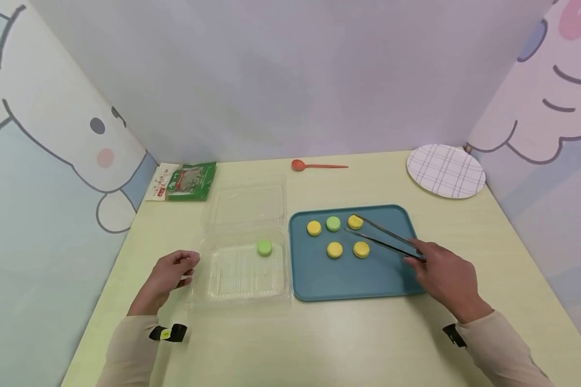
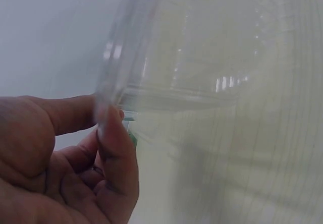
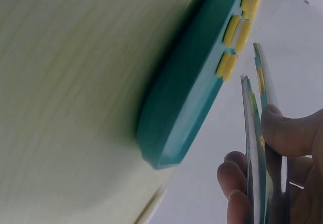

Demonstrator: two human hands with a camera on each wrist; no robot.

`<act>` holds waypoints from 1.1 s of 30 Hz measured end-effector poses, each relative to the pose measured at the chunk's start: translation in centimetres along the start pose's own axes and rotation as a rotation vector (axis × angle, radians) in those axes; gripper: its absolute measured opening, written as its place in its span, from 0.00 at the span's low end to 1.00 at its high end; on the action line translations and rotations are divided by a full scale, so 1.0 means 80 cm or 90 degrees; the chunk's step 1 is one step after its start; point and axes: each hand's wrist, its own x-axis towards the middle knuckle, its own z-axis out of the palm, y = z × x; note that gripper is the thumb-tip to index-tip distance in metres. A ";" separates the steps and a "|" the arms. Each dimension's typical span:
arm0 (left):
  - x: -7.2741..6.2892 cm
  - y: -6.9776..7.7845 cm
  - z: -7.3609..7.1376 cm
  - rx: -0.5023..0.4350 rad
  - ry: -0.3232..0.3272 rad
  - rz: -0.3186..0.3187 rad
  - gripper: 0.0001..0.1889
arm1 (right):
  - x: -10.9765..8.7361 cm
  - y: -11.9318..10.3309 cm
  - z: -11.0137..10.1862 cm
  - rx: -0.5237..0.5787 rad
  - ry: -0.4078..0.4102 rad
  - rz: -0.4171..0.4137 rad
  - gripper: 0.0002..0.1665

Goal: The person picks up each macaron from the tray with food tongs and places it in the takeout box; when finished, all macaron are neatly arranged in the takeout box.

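My left hand pinches the left rim of a hinged clear plastic container between thumb and fingers. Its lid lies folded back, and one green macaron sits in the base. In my right hand is a pair of metal tongs, their arms spread apart over the blue tray. One tong tip is at the upper right yellow macaron; whether it touches cannot be told. Another green macaron and several yellow macarons lie on the tray.
An orange-red spoon lies behind the tray. A checked plate is at the back right, and a green and white food packet at the back left. Walls enclose the table at the back and sides.
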 end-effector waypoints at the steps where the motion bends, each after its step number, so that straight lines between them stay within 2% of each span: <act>1: 0.000 0.000 0.001 0.001 0.000 -0.002 0.20 | 0.000 0.001 0.001 -0.003 0.002 0.003 0.28; 11: 0.003 0.005 0.004 0.009 0.005 0.012 0.20 | -0.002 0.012 0.005 -0.017 -0.027 0.049 0.25; 17: 0.004 0.000 0.005 0.009 0.005 -0.002 0.20 | -0.005 0.016 0.011 -0.014 -0.029 0.039 0.25; 21: 0.003 -0.001 0.002 0.008 0.007 0.003 0.21 | -0.003 0.016 0.013 -0.008 -0.023 0.030 0.26; 33: 0.006 0.003 -0.002 0.015 -0.008 -0.009 0.21 | 0.003 0.010 0.012 -0.004 -0.041 0.040 0.25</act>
